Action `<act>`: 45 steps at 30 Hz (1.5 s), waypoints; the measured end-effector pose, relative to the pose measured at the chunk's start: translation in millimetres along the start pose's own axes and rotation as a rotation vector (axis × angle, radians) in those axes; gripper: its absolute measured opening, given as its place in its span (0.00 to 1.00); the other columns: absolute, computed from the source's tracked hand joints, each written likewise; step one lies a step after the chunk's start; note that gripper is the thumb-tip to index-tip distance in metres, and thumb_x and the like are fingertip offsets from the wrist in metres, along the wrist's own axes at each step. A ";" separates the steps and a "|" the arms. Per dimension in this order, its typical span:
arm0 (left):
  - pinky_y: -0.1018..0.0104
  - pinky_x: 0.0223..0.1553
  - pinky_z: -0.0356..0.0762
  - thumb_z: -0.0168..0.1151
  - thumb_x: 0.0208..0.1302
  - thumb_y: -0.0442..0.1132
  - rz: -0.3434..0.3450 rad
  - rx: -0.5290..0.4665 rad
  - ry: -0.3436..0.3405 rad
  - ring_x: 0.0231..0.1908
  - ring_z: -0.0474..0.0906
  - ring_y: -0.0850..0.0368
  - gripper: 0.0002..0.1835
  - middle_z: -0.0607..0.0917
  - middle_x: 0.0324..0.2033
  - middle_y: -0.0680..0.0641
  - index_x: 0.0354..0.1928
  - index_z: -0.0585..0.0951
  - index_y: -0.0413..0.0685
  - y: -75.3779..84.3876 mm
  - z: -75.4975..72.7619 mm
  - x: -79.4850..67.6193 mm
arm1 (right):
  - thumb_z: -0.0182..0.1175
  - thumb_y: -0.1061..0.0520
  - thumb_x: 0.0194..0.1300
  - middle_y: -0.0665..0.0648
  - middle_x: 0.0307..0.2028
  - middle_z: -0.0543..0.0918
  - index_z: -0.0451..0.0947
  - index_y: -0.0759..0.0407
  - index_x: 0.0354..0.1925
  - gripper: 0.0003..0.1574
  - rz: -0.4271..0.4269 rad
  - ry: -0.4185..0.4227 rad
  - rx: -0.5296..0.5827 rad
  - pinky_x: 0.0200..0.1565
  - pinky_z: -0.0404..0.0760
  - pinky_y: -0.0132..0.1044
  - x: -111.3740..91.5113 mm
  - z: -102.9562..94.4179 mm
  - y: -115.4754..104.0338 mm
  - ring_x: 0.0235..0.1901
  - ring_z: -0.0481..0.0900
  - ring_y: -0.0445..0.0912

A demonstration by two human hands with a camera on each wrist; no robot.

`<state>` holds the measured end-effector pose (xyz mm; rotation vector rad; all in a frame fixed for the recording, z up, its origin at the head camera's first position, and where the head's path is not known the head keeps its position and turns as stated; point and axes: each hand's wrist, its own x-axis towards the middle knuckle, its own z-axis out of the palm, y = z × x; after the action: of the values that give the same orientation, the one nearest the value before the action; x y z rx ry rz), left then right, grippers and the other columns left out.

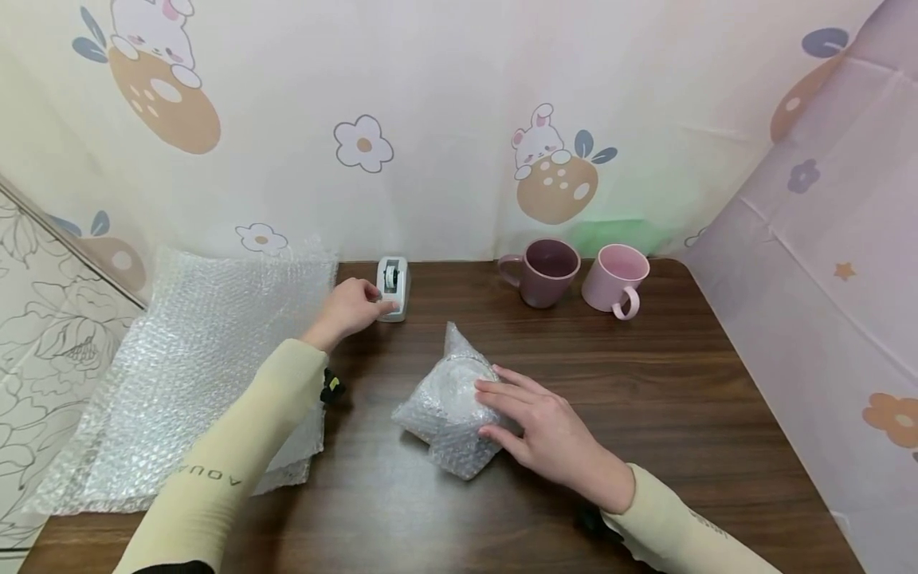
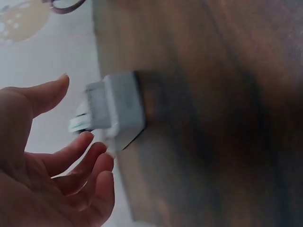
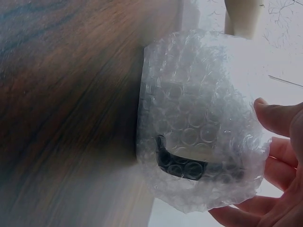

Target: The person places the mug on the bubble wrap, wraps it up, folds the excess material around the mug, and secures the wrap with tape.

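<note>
My left hand [image 1: 351, 308] is over a small white tape dispenser [image 1: 392, 299] at the back of the table. In the left wrist view its thumb stands apart from the loosely bent fingers, beside the blurred dispenser [image 2: 124, 101]. My right hand [image 1: 541, 426] rests with fairly straight fingers on the right side of a bubble-wrapped bundle [image 1: 452, 406]. In the right wrist view, a dark curved shape [image 3: 182, 163] shows through the bubble wrap [image 3: 189, 109]; what is inside is unclear. Pointed corners of wrap stick out from the bundle.
Sheets of bubble wrap [image 1: 208, 359] lie on the left of the wooden table [image 1: 645, 446]. A dark mauve mug [image 1: 543, 275] and a pink mug [image 1: 610, 279] stand at the back right. A patterned curtain [image 1: 445, 119] hangs behind the table.
</note>
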<state>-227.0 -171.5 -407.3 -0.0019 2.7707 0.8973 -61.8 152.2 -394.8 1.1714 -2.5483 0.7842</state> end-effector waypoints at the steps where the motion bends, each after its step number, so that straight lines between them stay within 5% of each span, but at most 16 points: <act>1: 0.51 0.52 0.75 0.65 0.63 0.58 0.000 0.019 0.013 0.49 0.77 0.45 0.30 0.82 0.50 0.40 0.52 0.80 0.38 -1.0 3.0 1.3 | 0.68 0.46 0.64 0.53 0.59 0.81 0.82 0.58 0.56 0.26 0.000 0.001 -0.002 0.59 0.75 0.49 0.4 0.1 -0.3 0.65 0.72 0.55; 7: 0.53 0.48 0.77 0.69 0.60 0.57 -0.019 -0.004 0.085 0.47 0.77 0.47 0.23 0.83 0.46 0.43 0.43 0.86 0.44 -1.0 11.7 5.9 | 0.70 0.47 0.62 0.52 0.59 0.81 0.83 0.58 0.55 0.26 0.003 0.011 -0.007 0.59 0.75 0.49 0.9 1.0 -0.5 0.64 0.72 0.54; 15: 0.59 0.39 0.75 0.75 0.56 0.52 -0.102 -0.154 0.078 0.40 0.75 0.49 0.17 0.83 0.40 0.45 0.34 0.84 0.46 1.9 13.1 10.2 | 0.68 0.44 0.64 0.52 0.58 0.81 0.83 0.57 0.54 0.25 -0.007 0.025 -0.008 0.58 0.76 0.49 0.2 2.1 0.0 0.64 0.73 0.55; 20: 0.57 0.38 0.75 0.76 0.55 0.50 -0.085 -0.063 0.155 0.38 0.74 0.49 0.17 0.81 0.38 0.46 0.30 0.80 0.47 10.7 15.5 7.9 | 0.69 0.45 0.64 0.52 0.59 0.81 0.83 0.57 0.54 0.26 0.003 0.022 -0.005 0.58 0.76 0.49 0.0 1.1 -1.1 0.64 0.73 0.55; 25: 0.52 0.35 0.75 0.75 0.55 0.46 0.007 0.053 0.280 0.40 0.73 0.48 0.16 0.77 0.39 0.47 0.27 0.76 0.48 18.6 22.7 0.0 | 0.70 0.46 0.62 0.52 0.59 0.81 0.83 0.58 0.54 0.26 0.005 0.018 -0.001 0.59 0.76 0.49 0.5 0.7 -1.7 0.64 0.73 0.55; 31: 0.54 0.29 0.73 0.75 0.56 0.49 0.013 0.034 0.349 0.33 0.74 0.49 0.20 0.76 0.32 0.46 0.32 0.72 0.48 16.7 33.4 -2.9 | 0.71 0.47 0.61 0.52 0.59 0.81 0.83 0.58 0.54 0.26 0.012 0.014 0.004 0.59 0.76 0.49 0.9 0.9 -1.9 0.64 0.73 0.54; 38: 0.49 0.45 0.76 0.64 0.61 0.64 -0.098 -0.028 0.254 0.49 0.75 0.43 0.31 0.80 0.46 0.43 0.50 0.79 0.43 13.4 30.6 1.9 | 0.71 0.47 0.62 0.51 0.59 0.81 0.83 0.58 0.54 0.26 0.013 0.014 0.005 0.58 0.76 0.49 0.2 0.4 -1.4 0.64 0.73 0.54; 45: 0.58 0.33 0.76 0.58 0.66 0.62 -0.162 -0.026 0.131 0.37 0.79 0.50 0.23 0.85 0.40 0.48 0.36 0.86 0.50 14.8 24.3 4.8 | 0.69 0.46 0.63 0.52 0.58 0.82 0.83 0.57 0.54 0.25 0.005 0.027 0.014 0.57 0.77 0.50 -0.5 1.0 -0.4 0.63 0.74 0.55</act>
<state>-227.5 -145.0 -418.9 -0.2948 2.8276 0.9210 -61.2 151.7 -395.7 1.1518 -2.5287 0.8145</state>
